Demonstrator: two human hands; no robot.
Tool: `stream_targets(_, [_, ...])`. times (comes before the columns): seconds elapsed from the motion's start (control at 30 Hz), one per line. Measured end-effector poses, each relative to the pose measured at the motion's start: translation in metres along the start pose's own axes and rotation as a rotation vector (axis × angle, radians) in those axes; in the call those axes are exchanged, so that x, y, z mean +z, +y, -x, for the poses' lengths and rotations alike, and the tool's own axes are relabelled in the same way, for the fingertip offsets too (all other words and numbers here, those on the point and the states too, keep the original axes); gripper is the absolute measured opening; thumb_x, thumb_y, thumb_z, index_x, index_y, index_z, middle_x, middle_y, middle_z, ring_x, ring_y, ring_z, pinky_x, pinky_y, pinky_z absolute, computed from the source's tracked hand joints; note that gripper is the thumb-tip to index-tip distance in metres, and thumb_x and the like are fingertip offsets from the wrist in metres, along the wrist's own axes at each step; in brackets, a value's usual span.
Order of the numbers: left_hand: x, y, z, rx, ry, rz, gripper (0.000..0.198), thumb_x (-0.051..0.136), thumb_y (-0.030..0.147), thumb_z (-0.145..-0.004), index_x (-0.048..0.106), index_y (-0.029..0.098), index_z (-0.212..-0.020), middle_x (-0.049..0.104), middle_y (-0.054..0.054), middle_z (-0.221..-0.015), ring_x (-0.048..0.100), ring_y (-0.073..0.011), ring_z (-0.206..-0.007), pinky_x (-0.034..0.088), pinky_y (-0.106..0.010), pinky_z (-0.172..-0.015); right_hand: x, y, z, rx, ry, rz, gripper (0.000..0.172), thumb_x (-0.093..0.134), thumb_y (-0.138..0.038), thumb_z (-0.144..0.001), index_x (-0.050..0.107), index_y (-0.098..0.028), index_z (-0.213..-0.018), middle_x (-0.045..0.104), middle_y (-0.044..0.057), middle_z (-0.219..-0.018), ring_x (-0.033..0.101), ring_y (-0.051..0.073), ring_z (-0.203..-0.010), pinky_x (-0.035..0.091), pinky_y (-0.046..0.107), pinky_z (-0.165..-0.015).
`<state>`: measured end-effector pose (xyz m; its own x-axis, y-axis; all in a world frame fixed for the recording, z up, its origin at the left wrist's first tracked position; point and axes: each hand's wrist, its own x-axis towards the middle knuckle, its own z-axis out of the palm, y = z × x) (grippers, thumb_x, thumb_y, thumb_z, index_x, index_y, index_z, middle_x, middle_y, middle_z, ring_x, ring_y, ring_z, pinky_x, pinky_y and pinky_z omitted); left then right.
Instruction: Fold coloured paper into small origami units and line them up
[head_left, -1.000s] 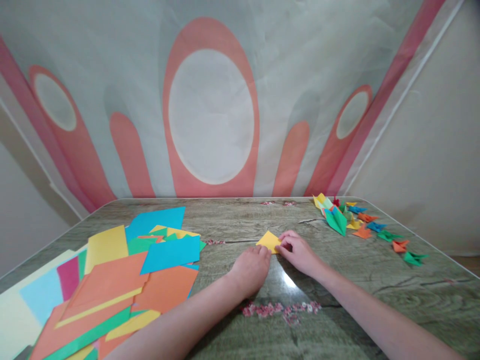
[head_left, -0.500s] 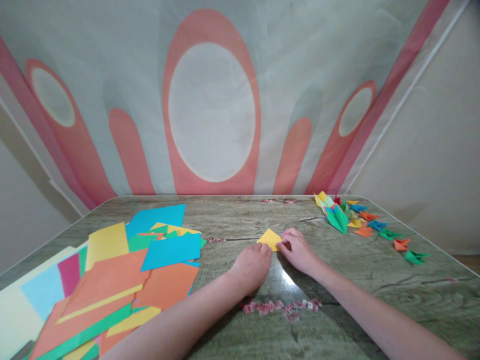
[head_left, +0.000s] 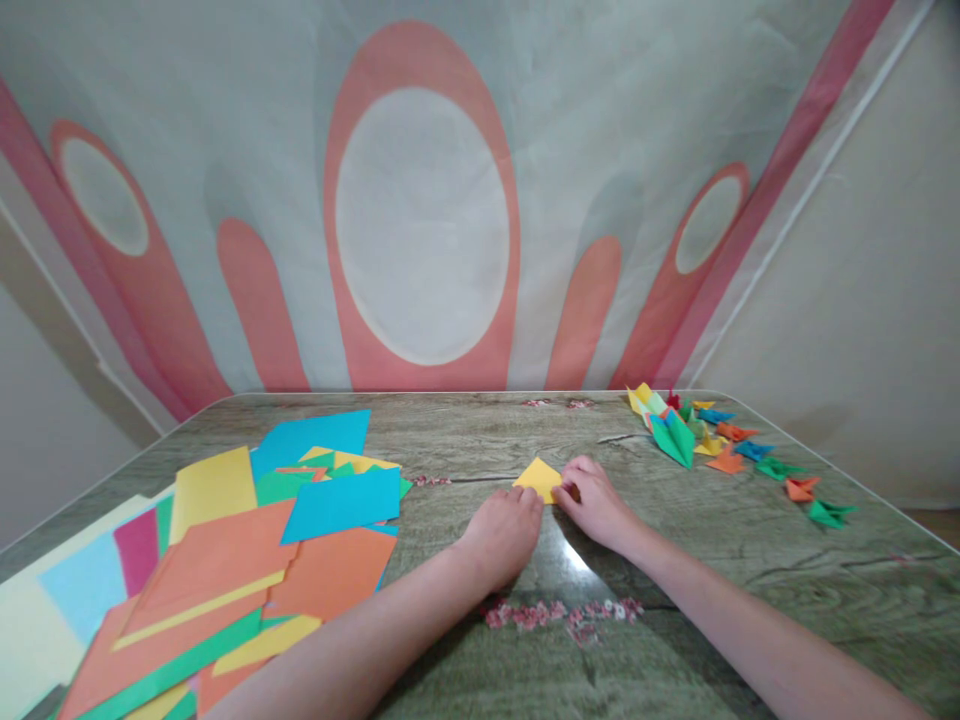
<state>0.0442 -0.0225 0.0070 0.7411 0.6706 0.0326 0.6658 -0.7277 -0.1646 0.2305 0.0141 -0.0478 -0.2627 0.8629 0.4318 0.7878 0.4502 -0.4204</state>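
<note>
A small folded yellow paper point(head_left: 538, 476) lies on the wood-grain table point(head_left: 465, 440) just beyond both hands. My left hand point(head_left: 501, 535) rests knuckles-up on the table, its curled fingertips pressing the paper's near left edge. My right hand point(head_left: 596, 505) sits at the paper's right corner, fingers bent and pinched on that corner. Most of the paper's near half is hidden behind the fingers.
A loose pile of coloured paper sheets point(head_left: 225, 560) covers the table's left side. Several small folded paper figures point(head_left: 720, 445) lie in a row along the right rear edge. A pink-and-grey patterned sheet point(head_left: 420, 200) hangs behind the table.
Both hands and the yellow paper stay in nearly the same place; the right hand's fingers have closed in slightly on the paper's right corner. The camera shifted a little.
</note>
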Motion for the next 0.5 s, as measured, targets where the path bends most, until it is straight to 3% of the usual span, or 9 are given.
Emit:
stream_targets(0.3, [-0.0017, 0.0003, -0.0007, 0.002, -0.003, 0.012, 0.027, 0.037, 0.009, -0.083, 0.05, 0.011, -0.107, 0.055, -0.011, -0.092, 0.057, -0.0226, -0.084, 0.048, -0.034, -0.07, -0.0014, -0.0051, 0.0001, 0.008, 0.006, 0.02, 0.016, 0.051, -0.02, -0.078, 0.05, -0.019, -0.063, 0.05, 0.005, -0.077, 0.047, 0.019, -0.076, 0.041, 0.034, -0.07])
stream_targets(0.5, [-0.0078, 0.0001, 0.0036, 0.008, -0.025, 0.036, 0.033, 0.035, 0.013, -0.086, 0.044, 0.013, -0.118, 0.055, -0.012, -0.099, 0.056, -0.0232, -0.089, 0.047, -0.036, -0.075, 0.0002, -0.0051, 0.0004, 0.033, -0.002, 0.039, 0.016, 0.052, -0.019, -0.078, 0.049, -0.019, -0.062, 0.05, 0.005, -0.078, 0.047, 0.019, -0.077, 0.039, 0.033, -0.071])
